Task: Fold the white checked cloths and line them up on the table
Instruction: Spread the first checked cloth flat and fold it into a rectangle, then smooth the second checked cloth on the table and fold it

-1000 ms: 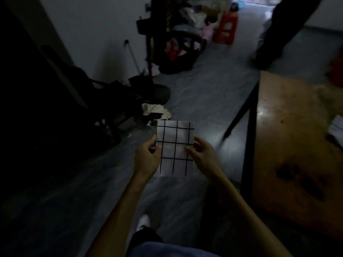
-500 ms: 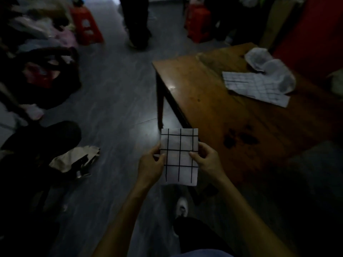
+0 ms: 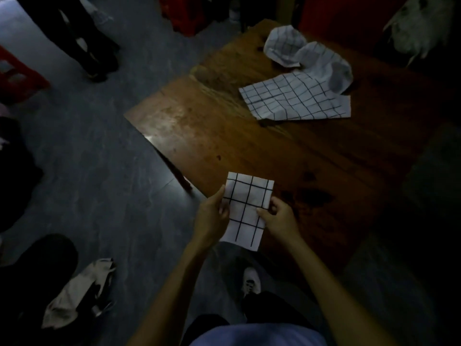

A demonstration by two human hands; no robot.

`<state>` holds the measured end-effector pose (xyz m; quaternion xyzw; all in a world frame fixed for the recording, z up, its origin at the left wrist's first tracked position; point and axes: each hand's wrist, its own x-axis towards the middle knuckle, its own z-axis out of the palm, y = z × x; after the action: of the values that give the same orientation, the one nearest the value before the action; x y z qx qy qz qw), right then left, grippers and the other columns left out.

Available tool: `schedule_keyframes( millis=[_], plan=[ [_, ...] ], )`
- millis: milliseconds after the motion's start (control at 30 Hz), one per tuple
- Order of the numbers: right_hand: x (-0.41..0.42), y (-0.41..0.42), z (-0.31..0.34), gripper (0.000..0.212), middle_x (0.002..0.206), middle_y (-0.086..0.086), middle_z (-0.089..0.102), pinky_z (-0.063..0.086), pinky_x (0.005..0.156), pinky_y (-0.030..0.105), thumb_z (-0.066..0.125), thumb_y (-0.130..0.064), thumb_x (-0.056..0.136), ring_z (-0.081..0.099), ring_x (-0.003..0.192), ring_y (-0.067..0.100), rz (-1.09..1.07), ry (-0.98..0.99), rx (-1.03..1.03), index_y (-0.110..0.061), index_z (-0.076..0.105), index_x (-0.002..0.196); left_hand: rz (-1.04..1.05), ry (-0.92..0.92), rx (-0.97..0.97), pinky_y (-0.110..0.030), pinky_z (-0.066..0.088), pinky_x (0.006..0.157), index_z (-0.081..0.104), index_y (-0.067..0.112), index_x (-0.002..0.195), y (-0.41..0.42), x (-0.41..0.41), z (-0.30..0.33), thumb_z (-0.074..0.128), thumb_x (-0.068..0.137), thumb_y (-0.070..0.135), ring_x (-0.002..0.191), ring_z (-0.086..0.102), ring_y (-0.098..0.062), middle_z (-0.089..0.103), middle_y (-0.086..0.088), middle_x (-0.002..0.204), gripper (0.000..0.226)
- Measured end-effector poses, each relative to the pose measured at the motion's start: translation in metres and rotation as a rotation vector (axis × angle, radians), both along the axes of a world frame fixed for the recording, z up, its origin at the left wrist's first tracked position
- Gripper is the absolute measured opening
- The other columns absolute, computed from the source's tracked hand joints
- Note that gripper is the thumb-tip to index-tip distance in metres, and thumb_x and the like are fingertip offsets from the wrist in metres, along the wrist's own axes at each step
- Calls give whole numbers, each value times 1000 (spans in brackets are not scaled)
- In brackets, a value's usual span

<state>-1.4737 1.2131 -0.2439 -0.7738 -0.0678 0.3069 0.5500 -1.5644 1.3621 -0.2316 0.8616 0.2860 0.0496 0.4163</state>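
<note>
A folded cloth (image 3: 245, 208) is pinched by the left hand (image 3: 212, 217) and right hand (image 3: 279, 218) over the table (image 3: 224, 146) edge; unfolded cloths (image 3: 299, 96) lie farther back.

Dim, underexposed view; corners sink into black; faint glare on the table (image 3: 159, 136) edge; wide-angle bending.

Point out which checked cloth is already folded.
The small folded cloth held between the left hand and right hand. The flat cloth and crumpled cloth lie unfolded on the table.
</note>
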Motion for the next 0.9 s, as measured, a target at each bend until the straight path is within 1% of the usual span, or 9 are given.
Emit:
schedule_keyframes(
  millis=[67,200,367,467,533,600,667,800,900],
  plan=[
    [14,9,-10,33,106,-7,51,43,60,13,59,-12,91,49,81,-3,-23,18,-37,-14,53,124,-42,32,-20,-28,55,82,41,33,138,13,19,-13,48,93,13,103,58,-7,59,8,120,49],
    [33,23,-36,35,119,1,60,50,73,22,62,-12,90,57,96,8,-87,95,-71,-16,53,123,-77,74,-26,-17,48,82,45,26,136,26,50,-35,50,92,8,106,56,-7,58,10,120,49],
    [41,29,-55,66,139,6,49,51,89,36,64,-12,88,55,117,21,-194,162,-145,-20,31,146,1,178,-73,-34,47,95,36,15,143,41,58,-49,52,93,7,117,55,-22,54,-7,133,53],
    [36,28,-48,63,144,4,43,46,94,36,63,-18,90,48,125,20,-219,48,-239,-22,33,145,-30,168,-68,-39,48,97,40,12,140,50,50,-41,52,93,8,118,55,-24,53,-10,135,49],
    [34,29,-39,56,143,4,44,45,91,32,61,-21,91,47,125,19,-231,-21,-262,-22,38,143,-83,132,-45,-34,50,91,49,10,131,53,50,-28,50,95,11,107,58,-18,59,-7,124,36],
    [24,29,-21,51,142,3,45,43,88,28,59,-23,93,47,125,17,-231,-84,-250,-23,41,140,-192,65,8,-30,51,82,58,17,113,59,45,-8,47,97,18,93,59,-10,62,3,104,20],
    [11,28,3,48,143,0,45,41,89,27,56,-27,94,45,126,14,-225,-158,-241,-25,42,140,-291,1,58,-29,51,78,59,23,102,64,41,12,45,97,27,89,59,-9,60,9,95,15],
    [-14,14,62,45,144,-3,44,40,102,34,53,-33,95,43,128,12,-238,-341,-242,-27,43,139,-415,-84,110,-32,53,73,59,21,98,63,38,56,36,95,48,82,61,-11,63,4,89,35],
    [-26,-7,108,42,142,-5,45,39,101,31,52,-34,95,43,126,9,-267,-485,-293,-30,44,136,-532,-147,137,-29,50,73,59,19,105,49,38,98,25,86,65,81,58,-9,61,4,91,60]
  ],
)
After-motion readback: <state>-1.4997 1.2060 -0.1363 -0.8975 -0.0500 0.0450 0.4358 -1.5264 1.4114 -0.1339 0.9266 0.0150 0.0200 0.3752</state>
